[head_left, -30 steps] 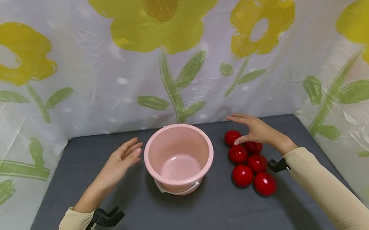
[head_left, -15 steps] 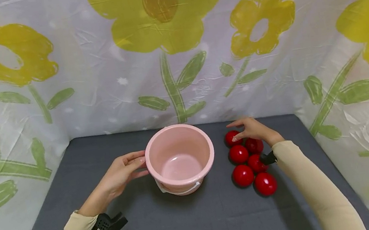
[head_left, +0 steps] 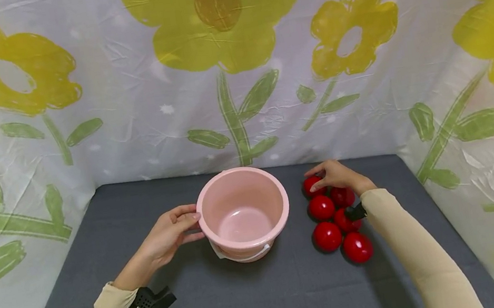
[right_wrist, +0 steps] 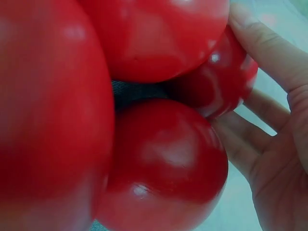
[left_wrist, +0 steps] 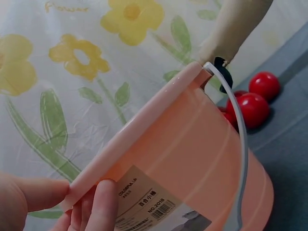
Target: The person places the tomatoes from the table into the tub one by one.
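Note:
A pink plastic bucket (head_left: 248, 242) stands upright at the middle of the table, and I see nothing inside it. My left hand (head_left: 165, 235) pinches its left rim; in the left wrist view the thumb and fingers lie on either side of the rim (left_wrist: 130, 134). Several shiny red balls (head_left: 326, 237) sit in a cluster right of the bucket. My right hand (head_left: 336, 175) holds the farthest red ball (head_left: 309, 185), thumb on the near side and fingers on the far side. In the right wrist view that ball (right_wrist: 231, 72) is partly hidden by nearer ones.
A white handle (left_wrist: 243, 159) hangs down the bucket's front, and a paper label (left_wrist: 149, 202) is on its wall. Dark grey cloth covers the table (head_left: 274, 304). A flower-printed curtain (head_left: 135, 112) closes off the back and sides.
My left hand has moved right onto the bucket's rim and taken hold of it. My right hand has come down onto the farthest red ball and its fingers have closed round it.

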Tool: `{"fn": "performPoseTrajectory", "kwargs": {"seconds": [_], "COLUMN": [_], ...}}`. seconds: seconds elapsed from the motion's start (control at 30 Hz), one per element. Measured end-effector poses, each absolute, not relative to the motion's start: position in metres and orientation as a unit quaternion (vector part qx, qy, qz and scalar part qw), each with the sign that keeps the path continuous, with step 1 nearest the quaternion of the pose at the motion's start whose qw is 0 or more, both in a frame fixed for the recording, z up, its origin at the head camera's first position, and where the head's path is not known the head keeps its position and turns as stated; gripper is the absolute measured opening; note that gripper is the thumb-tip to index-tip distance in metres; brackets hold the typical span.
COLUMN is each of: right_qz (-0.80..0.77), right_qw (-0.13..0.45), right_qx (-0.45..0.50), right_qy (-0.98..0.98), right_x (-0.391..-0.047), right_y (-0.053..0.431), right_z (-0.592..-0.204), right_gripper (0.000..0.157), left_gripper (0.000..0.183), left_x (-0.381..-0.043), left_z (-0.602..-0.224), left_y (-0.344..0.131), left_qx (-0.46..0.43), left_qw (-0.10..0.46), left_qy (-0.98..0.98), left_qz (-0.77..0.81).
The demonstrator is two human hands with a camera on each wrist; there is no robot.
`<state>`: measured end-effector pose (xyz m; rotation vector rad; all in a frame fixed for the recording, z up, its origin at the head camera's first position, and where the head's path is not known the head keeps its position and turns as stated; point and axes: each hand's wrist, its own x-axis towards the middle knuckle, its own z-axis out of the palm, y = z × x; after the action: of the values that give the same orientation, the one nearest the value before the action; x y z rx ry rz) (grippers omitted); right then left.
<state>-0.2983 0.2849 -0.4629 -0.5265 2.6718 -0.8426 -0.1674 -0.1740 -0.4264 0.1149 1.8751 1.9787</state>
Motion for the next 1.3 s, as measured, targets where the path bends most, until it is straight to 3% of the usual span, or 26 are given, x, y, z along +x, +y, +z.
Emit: {"fn": "performPoseTrajectory", "kwargs": {"seconds": [0.53,0.77,1.3], "right_qz": [-0.297,-0.311,-0.322], "right_qw": [0.161,0.158,0.130], "right_qx": [-0.165,-0.178,-0.231], "right_qy": [0.927,0.920,0.909], "right_x": [-0.296,-0.299,-0.296], "right_y": [0.284,0.279,0.252], "right_z": [-0.453,-0.430,-0.377], "right_gripper": [0.049,0.047,0.047], "left_gripper": [0.051,0.043,0.043], "left_x": [-0.170,-0.171,-0.172], "left_z": [-0.428,-0.428,-0.427], "left_y": [-0.166,-0.166,-0.166], "left_qx": [0.006,0.000,0.005], "left_qw": [0.199,0.200,0.197], "left_qy": [0.658,0.651,0.658], "left_qz": [0.726,0.732,0.727]}}
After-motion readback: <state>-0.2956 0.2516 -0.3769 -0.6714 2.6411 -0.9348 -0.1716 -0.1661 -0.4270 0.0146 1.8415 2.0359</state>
